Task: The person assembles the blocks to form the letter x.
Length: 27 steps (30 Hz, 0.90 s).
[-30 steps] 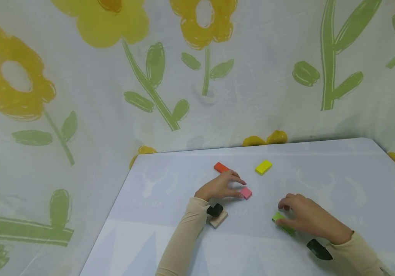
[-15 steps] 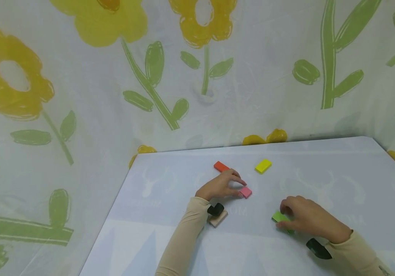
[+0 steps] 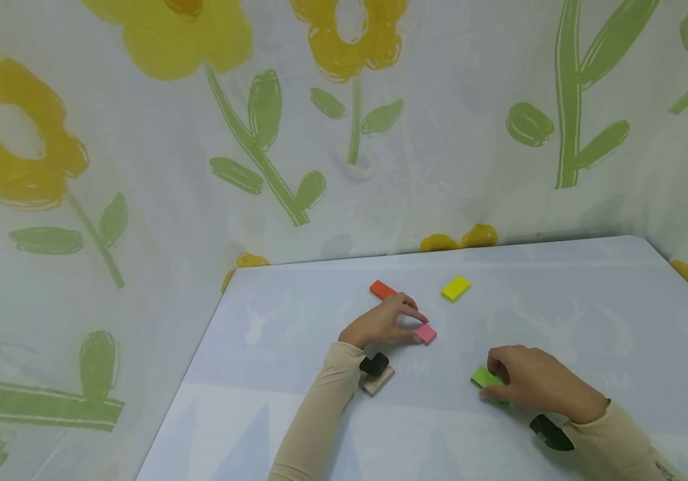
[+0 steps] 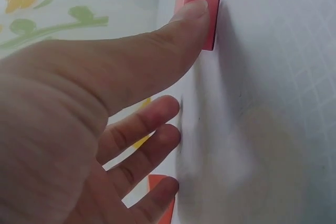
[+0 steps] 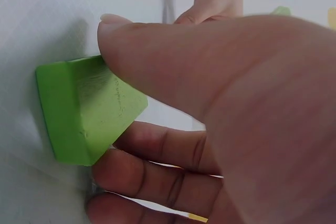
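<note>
Far left and behind: flowered cloth (image 3: pixel 139 167), yellow blooms and green stems, hung as a backdrop round the pale surface (image 3: pixel 296 427).

Near the left forearm: small tan block (image 3: pixel 378 383) flat on the surface, partly under a black wrist strap (image 3: pixel 374 364).

Left hand (image 3: pixel 380 324) low over the surface, fingers fairly straight and loosely spread, thumb tip pressed against the side of the pink block (image 3: pixel 425 333); in the wrist view thumb (image 4: pixel 173 40) laid along that block (image 4: pixel 198 9), other fingers apart from it and touching the surface. Probably a steadying or nudging contact rather than a grasp, judging by the single thumb on it. Pink block flat on the surface, mid-table.

Just beyond that hand: orange block (image 3: pixel 383 289), flat, partly hidden by the fingers. Farther right and apart: yellow block (image 3: pixel 455 288), flat, untouched.

Right hand (image 3: pixel 536 384) curled over the green block (image 3: pixel 486 379), thumb on top and fingers tucked beneath in the wrist view (image 5: pixel 89 108), pinching it. Block tilted, one edge seemingly on the surface, apparently mid-lift or mid-placement; cannot tell which. Black strap (image 3: pixel 551 432) at that wrist.
</note>
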Motion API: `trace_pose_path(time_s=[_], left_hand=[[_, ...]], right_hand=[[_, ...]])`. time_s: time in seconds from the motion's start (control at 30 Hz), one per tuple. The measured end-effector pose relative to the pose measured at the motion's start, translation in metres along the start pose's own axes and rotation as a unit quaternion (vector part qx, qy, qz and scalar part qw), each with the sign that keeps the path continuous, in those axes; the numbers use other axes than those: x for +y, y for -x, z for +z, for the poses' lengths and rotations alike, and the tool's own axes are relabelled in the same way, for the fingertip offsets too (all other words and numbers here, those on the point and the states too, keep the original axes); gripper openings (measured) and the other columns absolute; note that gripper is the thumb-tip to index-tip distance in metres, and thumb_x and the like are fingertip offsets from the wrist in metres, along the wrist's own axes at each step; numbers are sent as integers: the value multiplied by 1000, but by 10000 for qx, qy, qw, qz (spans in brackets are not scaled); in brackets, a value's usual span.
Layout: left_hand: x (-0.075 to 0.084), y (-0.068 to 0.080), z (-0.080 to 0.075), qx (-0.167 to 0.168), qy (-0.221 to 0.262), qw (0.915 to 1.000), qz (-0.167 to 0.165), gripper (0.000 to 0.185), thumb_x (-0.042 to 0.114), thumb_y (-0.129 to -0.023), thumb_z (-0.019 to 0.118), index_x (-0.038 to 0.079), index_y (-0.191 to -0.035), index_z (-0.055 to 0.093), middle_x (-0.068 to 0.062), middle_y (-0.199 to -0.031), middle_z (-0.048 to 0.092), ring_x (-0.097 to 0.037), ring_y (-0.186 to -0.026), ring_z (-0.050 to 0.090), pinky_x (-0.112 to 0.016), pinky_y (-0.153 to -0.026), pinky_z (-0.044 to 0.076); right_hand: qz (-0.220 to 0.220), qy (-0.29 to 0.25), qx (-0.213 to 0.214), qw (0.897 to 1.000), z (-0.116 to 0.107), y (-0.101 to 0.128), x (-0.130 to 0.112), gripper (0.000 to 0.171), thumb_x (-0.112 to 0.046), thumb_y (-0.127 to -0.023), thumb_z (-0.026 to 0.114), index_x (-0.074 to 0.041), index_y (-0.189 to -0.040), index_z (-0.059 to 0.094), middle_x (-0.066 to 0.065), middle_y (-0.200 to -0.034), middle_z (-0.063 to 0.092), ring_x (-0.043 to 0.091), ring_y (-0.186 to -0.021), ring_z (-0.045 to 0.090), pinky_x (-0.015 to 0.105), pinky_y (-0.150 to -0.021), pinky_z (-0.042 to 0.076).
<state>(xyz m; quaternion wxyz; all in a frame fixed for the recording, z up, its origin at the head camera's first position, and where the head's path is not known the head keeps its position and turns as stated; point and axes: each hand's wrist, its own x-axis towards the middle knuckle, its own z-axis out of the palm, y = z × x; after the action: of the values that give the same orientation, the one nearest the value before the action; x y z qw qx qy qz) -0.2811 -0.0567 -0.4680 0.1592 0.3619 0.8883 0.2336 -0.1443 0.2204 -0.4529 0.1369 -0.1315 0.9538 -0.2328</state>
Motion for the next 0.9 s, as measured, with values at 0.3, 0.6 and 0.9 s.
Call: trace_pose_path(time_s=[0.3, 0.6, 0.9], left_hand=[[-2, 0, 0, 30, 29, 10000, 37, 32, 26, -92, 80, 22, -124, 77, -2, -132, 59, -15, -126, 51, -27, -107, 46], [-3, 0, 0, 26, 40, 10000, 55, 33, 27, -91, 80, 22, -124, 77, -1, -132, 59, -14, -125, 50, -26, -106, 46], [-2, -3, 1, 51, 29, 9999, 115, 34, 28, -92, 80, 22, -124, 77, -2, -132, 60, -14, -124, 51, -24, -105, 46]], right_hand=[[20, -54, -53, 10000, 1, -1, -2, 36, -41, -77, 89, -18, -88, 63, -5, -72, 52, 9, -65, 46, 25, -59, 36], [49, -118, -124, 9998, 1, -2, -3, 35, -40, -78, 89, -17, -88, 64, -5, -73, 53, 10, -66, 47, 25, -59, 38], [217, -129, -180, 9995, -1, -3, 0, 39, -44, -78, 88, -15, -91, 66, -3, -76, 56, 13, -70, 50, 28, -61, 40]])
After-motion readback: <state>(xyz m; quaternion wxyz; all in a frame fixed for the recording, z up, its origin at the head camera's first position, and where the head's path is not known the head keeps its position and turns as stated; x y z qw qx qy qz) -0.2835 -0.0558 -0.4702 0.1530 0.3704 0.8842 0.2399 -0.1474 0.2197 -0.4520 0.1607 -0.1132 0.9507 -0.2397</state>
